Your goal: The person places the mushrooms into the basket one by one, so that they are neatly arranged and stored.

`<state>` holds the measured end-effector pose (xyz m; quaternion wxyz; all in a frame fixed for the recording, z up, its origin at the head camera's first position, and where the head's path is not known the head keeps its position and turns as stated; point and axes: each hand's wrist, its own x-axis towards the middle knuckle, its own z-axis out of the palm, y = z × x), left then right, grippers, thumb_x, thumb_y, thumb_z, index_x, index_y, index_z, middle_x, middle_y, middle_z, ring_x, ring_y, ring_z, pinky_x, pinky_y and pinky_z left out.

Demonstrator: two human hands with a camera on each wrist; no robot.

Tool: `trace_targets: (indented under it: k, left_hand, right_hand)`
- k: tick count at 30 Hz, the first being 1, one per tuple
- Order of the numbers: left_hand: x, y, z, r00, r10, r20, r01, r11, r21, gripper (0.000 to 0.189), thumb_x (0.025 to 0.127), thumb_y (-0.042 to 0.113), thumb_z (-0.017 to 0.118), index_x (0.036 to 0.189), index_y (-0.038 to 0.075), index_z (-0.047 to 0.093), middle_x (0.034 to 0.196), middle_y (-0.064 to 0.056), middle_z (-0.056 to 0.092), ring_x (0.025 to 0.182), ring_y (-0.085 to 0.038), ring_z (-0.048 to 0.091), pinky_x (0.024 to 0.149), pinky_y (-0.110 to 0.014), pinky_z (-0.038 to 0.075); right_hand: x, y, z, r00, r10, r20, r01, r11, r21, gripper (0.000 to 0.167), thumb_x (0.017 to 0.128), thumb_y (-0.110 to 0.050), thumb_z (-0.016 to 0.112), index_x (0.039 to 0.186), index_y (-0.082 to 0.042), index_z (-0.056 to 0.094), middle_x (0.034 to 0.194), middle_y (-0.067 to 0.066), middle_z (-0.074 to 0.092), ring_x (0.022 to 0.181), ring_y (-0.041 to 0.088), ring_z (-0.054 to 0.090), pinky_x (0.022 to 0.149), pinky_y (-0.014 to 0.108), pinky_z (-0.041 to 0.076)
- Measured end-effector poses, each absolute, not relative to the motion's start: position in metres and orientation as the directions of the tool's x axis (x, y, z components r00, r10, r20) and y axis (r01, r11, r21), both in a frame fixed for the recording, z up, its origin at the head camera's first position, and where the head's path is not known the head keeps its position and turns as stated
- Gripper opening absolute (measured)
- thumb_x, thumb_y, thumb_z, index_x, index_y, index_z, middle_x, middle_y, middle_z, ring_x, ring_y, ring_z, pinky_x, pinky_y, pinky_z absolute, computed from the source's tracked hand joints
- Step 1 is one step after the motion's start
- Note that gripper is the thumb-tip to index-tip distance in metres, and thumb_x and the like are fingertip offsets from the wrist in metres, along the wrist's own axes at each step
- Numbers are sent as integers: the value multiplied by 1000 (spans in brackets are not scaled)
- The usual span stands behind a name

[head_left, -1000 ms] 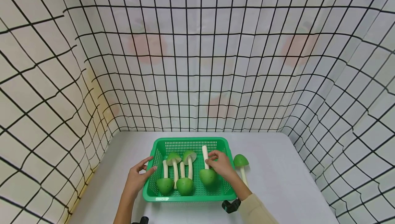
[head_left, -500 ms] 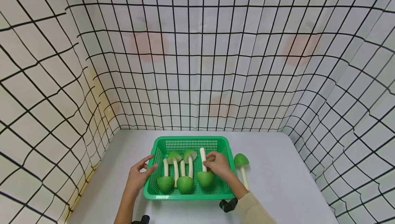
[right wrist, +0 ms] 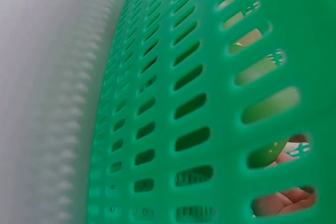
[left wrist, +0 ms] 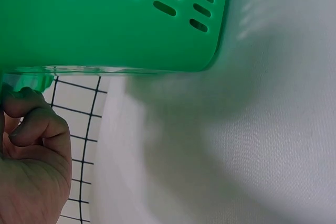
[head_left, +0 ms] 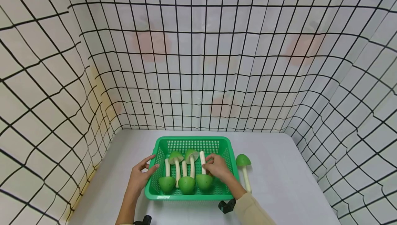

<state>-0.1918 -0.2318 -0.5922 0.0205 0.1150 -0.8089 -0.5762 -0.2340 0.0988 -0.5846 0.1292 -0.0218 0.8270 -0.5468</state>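
My right hand (head_left: 217,167) pinches the white stem of a toy mushroom (head_left: 204,182) in the right half of a green basket (head_left: 186,197). Its green cap points toward me and the stem leans slightly left. At the basket's left rim, the thumb and fingers of my left hand (head_left: 139,176) hold the edge. The left wrist view has those curled fingers (left wrist: 44,121) beside the basket's outer wall (left wrist: 121,30). Through the slots of the basket wall (right wrist: 157,103), the right wrist view gives only glimpses of fingers (right wrist: 281,203) and green cap.
Several other mushrooms lie in the basket's left and middle parts, such as one mushroom (head_left: 167,184) with its cap toward me and another mushroom (head_left: 176,157) turned the opposite way. One more mushroom (head_left: 243,160) lies outside on the white table (head_left: 279,183). Black netting (head_left: 204,80) encloses the back and sides.
My right hand has moved left and slightly lower with the mushroom, bringing it closer to the middle row. The left hand keeps its hold on the basket's rim.
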Motion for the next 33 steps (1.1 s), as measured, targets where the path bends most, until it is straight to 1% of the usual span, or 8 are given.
trace_targets:
  k: [7,11,19,23,28,33]
  left_hand:
    - [-193,-232,-595,-971,-214,-103,-168,309,936,55,91,31,80,142,22,62,96,-8,56,67,-14,58,60,-26,54]
    - [-192,-232,-597,-971,-217,-103,-167,300,939,57,90,33,81,142,21,62,95,-7,55,63,-12,57,60,-25,53]
    - [-191,-231,-600,-969,-223,-104,-168,294,941,55,90,31,82,141,22,63,93,-7,55,65,-13,53,59,-26,51]
    - [-192,-232,-601,-969,-224,-104,-168,290,942,54,90,31,81,140,25,64,94,-6,54,68,-13,53,59,-26,51]
    - [-194,-233,-600,-971,-218,-102,-165,296,941,55,91,33,80,142,24,63,95,-6,54,70,-14,53,59,-26,52]
    - [-194,-233,-600,-972,-214,-102,-164,296,941,55,91,34,80,142,24,63,95,-6,54,72,-15,53,60,-26,52]
  right_hand:
    - [-233,97,-588,-961,-175,-214,119,438,-891,28,92,-10,74,113,2,62,90,11,69,68,20,68,54,32,55]
    - [-232,97,-590,-958,-171,-231,137,436,-890,28,92,-8,73,114,4,61,91,13,68,69,21,69,54,32,56]
    - [-231,96,-593,-953,-174,-248,151,434,-888,27,92,-6,72,113,5,60,89,13,68,68,20,69,53,30,57]
    - [-232,96,-592,-954,-174,-246,143,455,-879,29,92,-8,72,114,5,60,88,12,69,67,18,67,53,29,54]
    - [-232,96,-592,-953,-173,-247,134,492,-860,31,92,-12,73,116,4,61,88,11,69,64,17,64,53,30,50]
    - [-232,95,-591,-957,-144,-253,134,555,-821,33,92,-17,75,117,1,64,91,10,67,67,18,61,55,31,49]
